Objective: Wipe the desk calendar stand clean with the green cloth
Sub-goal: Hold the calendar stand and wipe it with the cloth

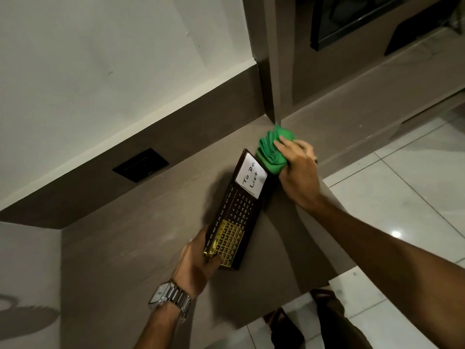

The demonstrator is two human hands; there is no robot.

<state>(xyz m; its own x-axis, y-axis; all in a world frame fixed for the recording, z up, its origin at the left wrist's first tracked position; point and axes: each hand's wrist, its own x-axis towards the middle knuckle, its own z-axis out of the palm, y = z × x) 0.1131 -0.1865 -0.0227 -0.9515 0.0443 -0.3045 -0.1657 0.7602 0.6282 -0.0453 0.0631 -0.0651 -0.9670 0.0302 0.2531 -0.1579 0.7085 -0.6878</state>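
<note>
Presently we are standing the desk calendar stand [236, 212] on the brown counter [130, 248], just ahead of our left hand [198, 258], which is clamped on its near end. Beyond it, our right hand [299, 170] is closed on the bunched green cloth [273, 152], pressing it against the stand's far end beside the white "To Do List" label [251, 178]. We judge wiping is best with the left grip firm and strokes running lengthwise.
</note>
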